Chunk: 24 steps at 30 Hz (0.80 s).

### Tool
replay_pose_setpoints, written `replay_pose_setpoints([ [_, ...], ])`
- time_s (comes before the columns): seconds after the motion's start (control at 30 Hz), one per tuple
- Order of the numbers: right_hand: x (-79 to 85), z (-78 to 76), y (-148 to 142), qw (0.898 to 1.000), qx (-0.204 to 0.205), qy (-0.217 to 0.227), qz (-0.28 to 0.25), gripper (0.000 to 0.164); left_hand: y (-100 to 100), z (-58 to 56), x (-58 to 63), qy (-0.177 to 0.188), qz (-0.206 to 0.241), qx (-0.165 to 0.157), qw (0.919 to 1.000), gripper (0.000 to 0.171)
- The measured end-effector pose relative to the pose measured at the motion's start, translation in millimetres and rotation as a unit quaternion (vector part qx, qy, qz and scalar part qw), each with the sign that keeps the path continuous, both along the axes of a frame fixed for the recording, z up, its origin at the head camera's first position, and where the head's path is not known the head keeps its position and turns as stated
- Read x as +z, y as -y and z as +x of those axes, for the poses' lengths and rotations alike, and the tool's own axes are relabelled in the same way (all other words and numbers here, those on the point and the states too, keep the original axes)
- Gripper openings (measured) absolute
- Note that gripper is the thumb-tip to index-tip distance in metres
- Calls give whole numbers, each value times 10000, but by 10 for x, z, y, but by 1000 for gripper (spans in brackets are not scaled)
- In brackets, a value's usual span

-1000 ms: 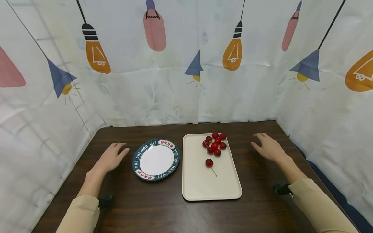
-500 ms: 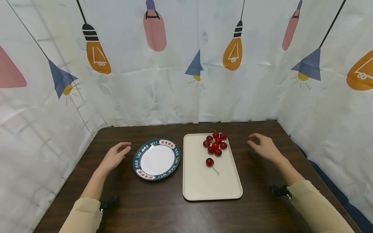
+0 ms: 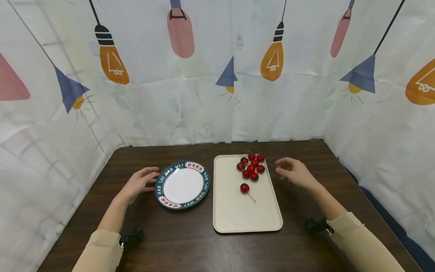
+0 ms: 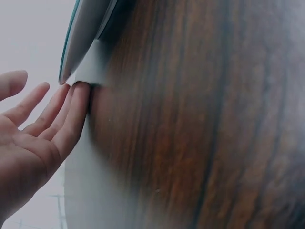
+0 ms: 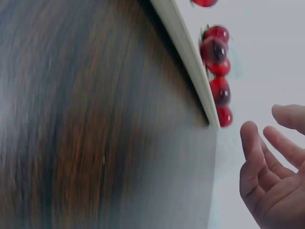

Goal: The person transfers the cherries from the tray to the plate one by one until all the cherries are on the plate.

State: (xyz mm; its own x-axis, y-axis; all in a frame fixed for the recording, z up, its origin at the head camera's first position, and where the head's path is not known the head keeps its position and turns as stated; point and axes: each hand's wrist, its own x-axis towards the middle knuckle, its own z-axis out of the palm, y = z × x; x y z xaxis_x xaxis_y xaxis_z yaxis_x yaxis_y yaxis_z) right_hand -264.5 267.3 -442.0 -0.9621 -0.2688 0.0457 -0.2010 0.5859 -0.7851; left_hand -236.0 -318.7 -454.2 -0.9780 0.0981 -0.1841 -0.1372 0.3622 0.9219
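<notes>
My left hand is at the left rim of a round plate, white with a dark green lettered border. In the left wrist view its fingertips reach right to the edge of the plate, fingers fairly straight. Right of the plate lies a cream rectangular tray. A cluster of red cherries sits at its far right, and a single cherry with a stem lies nearer. Just off the tray's right edge hovers my right hand, holding nothing, fingers loosely bent; the right wrist view has cherries beyond the fingertips.
Everything stands on a dark wooden table. A white curtain printed with lamps and bulbs surrounds its back and sides. Both wrists wear a black strap.
My left hand has moved right to the plate's rim. My right hand has moved left, closer to the tray and the cherries. Plate, tray and cherries stay in place.
</notes>
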Motion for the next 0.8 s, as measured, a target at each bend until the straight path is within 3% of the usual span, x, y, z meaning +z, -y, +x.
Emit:
replay_pose_setpoints([
  [0.47, -46, 43, 394, 9990, 304, 260, -188, 31, -15, -19, -59, 422, 107, -107, 9990, 50],
  [0.8, -73, 72, 586, 9943, 552, 758, -501, 27, -11, -43, -67, 500, 63, -131, 9986, 49],
])
